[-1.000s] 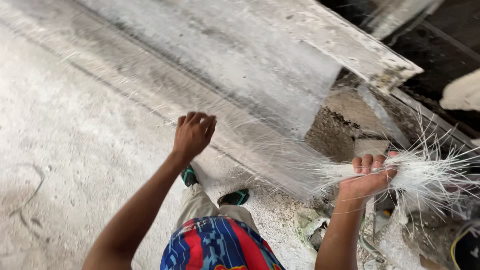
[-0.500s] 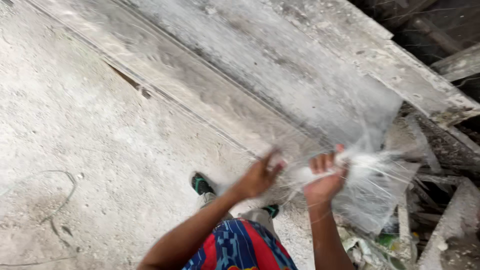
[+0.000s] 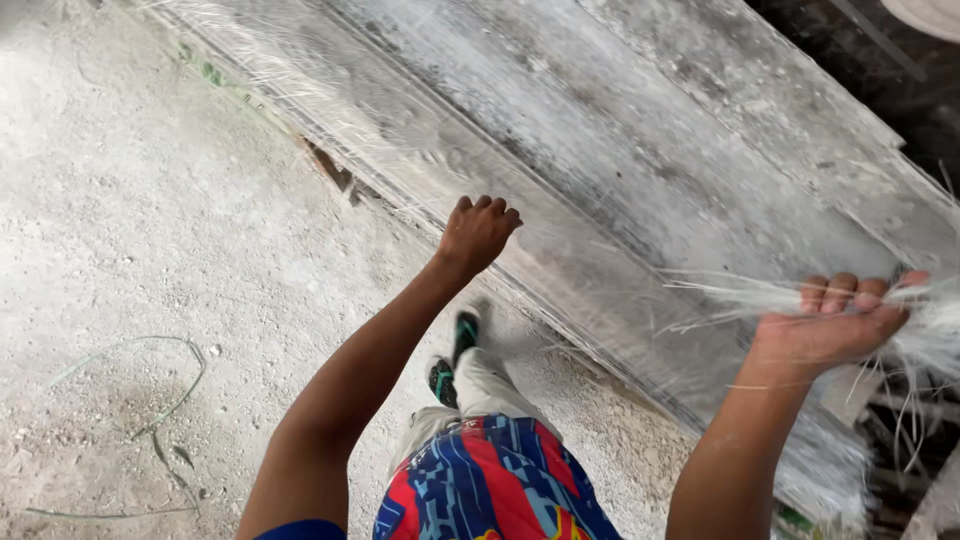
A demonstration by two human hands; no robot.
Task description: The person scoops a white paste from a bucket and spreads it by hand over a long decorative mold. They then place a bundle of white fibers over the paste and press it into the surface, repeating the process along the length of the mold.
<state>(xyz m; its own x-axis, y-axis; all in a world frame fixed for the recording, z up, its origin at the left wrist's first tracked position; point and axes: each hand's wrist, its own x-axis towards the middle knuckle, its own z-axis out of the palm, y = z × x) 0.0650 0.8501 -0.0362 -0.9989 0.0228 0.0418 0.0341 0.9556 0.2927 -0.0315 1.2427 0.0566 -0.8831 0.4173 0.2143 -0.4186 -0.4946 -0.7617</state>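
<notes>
Dusty concrete floor [image 3: 150, 230] — right hand [image 3: 835, 325] grip clamps one fibre bundle [image 3: 930, 330]; left hand [image 3: 478, 232] fisted, strands unclear.

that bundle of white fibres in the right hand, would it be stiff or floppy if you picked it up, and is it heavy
Probably floppy: the bundle of white fibres droops and splays past the right hand. Likely light for its bulk, since its strands are thin and wispy. Loose strands may slip from the fingers, as several stick out sideways.
</notes>
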